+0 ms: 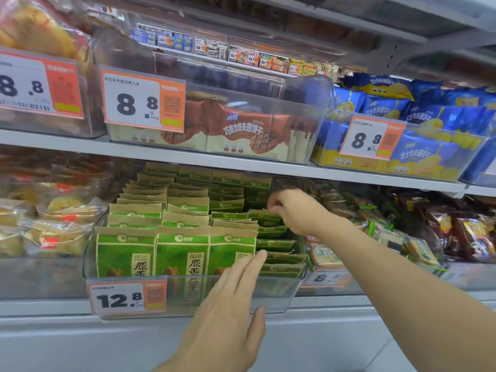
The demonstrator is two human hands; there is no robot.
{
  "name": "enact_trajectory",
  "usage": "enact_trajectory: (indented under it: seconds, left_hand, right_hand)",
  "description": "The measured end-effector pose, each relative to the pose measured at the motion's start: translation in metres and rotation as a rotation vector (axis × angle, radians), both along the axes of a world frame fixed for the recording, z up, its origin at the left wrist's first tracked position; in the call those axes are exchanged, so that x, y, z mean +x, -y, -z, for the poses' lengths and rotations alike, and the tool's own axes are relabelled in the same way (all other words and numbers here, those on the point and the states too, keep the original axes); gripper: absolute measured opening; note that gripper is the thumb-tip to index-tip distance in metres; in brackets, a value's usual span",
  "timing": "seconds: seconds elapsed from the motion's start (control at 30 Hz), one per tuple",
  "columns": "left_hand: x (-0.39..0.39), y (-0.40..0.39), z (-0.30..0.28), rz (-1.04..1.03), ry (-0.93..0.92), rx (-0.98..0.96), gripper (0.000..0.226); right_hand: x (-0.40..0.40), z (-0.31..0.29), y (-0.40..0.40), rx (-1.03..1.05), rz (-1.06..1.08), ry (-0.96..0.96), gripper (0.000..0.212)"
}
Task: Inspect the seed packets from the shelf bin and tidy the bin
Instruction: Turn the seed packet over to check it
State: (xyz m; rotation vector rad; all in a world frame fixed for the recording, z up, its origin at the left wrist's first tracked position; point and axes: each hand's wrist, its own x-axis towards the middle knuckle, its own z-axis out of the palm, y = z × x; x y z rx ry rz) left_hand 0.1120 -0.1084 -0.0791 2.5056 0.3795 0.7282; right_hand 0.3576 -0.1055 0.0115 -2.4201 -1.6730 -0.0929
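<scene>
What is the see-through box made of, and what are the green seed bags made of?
The bin looks like clear hard plastic: you see the packets through its glossy wall. The green seed packets look like matte paper, since their tan tops resemble kraft paper, though that could be printed film.

Shop shelving, grey metal; upper shelf [241, 163] runs above the hands w/ clear bins of brown biscuit packs [241, 132] & blue-yellow packs [418, 146] up-right of them; orange-white price tags [145, 100]; wrapped pastries [48, 218] left of hands; dark snack bags [461, 232] right; lighting even, bright.
</scene>
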Motion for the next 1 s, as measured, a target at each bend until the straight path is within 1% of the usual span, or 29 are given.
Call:
enact_trajectory:
  seconds: [0.07,0.13,0.17,0.23,0.27,0.3,0.33,0.37,0.43,0.47,0.5,0.57,0.6,0.63,0.67,0.7,0.73,0.77,0.8,0.83,0.87,0.93,0.97,1.0]
  left_hand:
    - [-0.002,0.001,0.0,-0.014,0.059,-0.038,0.07]
    - [-0.003,0.001,0.002,-0.034,0.178,-0.078,0.056]
    - [-0.004,0.002,0.002,-0.045,0.24,-0.074,0.048]
    - [-0.007,0.004,-0.001,-0.078,0.397,-0.064,0.036]
    - [-0.01,0.004,-0.002,-0.092,0.479,-0.066,0.032]
    - [-0.013,0.006,-0.004,-0.101,0.547,-0.071,0.031]
    - [-0.016,0.008,-0.008,-0.108,0.602,-0.083,0.034]
    - [-0.02,0.01,-0.01,-0.099,0.647,-0.126,0.042]
    - [-0.027,0.016,-0.015,0.009,0.666,-0.271,0.067]
    - [-0.03,0.021,-0.017,0.07,0.611,-0.356,0.078]
    - [-0.032,0.028,-0.019,0.108,0.524,-0.466,0.082]
    - [-0.033,0.041,-0.021,0.109,0.331,-0.76,0.078]
    - [-0.034,0.043,-0.018,0.086,0.264,-0.899,0.066]
    - [-0.035,0.044,-0.016,0.041,0.237,-0.981,0.045]
    - [-0.037,0.044,-0.016,-0.015,0.212,-1.005,0.025]
    - [-0.04,0.043,-0.016,-0.059,0.183,-1.004,0.014]
    - [-0.043,0.041,-0.018,-0.079,0.166,-0.998,0.011]
    - [-0.046,0.038,-0.019,-0.1,0.17,-0.994,0.009]
    - [-0.047,0.037,-0.02,-0.116,0.179,-0.97,0.006]
    - [-0.048,0.036,-0.021,-0.125,0.169,-0.959,0.006]
    - [-0.047,0.033,-0.017,-0.104,0.12,-0.962,0.016]
    - [-0.051,0.034,-0.017,-0.003,-0.023,-1.056,0.035]
    - [-0.048,0.034,-0.021,0.067,-0.095,-1.099,0.039]
    - [-0.052,0.036,-0.016,0.097,-0.192,-1.108,0.04]
  right_hand:
    - [-0.007,-0.006,0.019,0.048,-0.016,-0.003,0.011]
    - [-0.017,-0.01,0.047,0.168,-0.027,-0.002,0.012]
    - [-0.024,-0.011,0.063,0.308,-0.058,-0.012,0.012]
    - [-0.045,-0.013,0.095,0.715,-0.174,-0.071,0.014]
    - [-0.059,-0.014,0.11,0.911,-0.22,-0.11,0.016]
    - [-0.071,-0.016,0.123,1.06,-0.241,-0.142,0.018]
    - [-0.083,-0.018,0.134,1.152,-0.242,-0.164,0.019]
    - [-0.093,-0.02,0.144,1.192,-0.233,-0.169,0.019]
    - [-0.108,-0.017,0.157,1.138,-0.187,-0.132,0.022]
    - [-0.114,-0.011,0.159,1.064,-0.179,-0.109,0.022]
    - [-0.119,-0.003,0.16,0.982,-0.186,-0.104,0.02]
    - [-0.129,0.018,0.157,0.828,-0.2,-0.176,0.014]
    - [-0.133,0.029,0.155,0.768,-0.183,-0.263,0.012]
    - [-0.137,0.04,0.153,0.718,-0.137,-0.396,0.009]
    - [-0.141,0.046,0.153,0.685,-0.069,-0.599,0.008]
    - [-0.144,0.049,0.152,0.656,-0.003,-0.82,0.014]
    - [-0.144,0.052,0.152,0.597,0.037,-1.033,0.025]
    - [-0.142,0.053,0.153,0.525,0.046,-1.171,0.032]
    - [-0.14,0.05,0.155,0.461,0.045,-1.231,0.032]
    - [-0.137,0.051,0.157,0.438,0.03,-1.235,0.024]
    - [-0.134,0.051,0.158,0.441,0.02,-1.228,0.02]
    - [-0.133,0.055,0.159,0.487,0.023,-1.151,0.023]
    - [-0.128,0.053,0.157,0.508,0.01,-1.085,0.026]
    - [-0.131,0.064,0.158,0.527,0.032,-1.112,0.029]
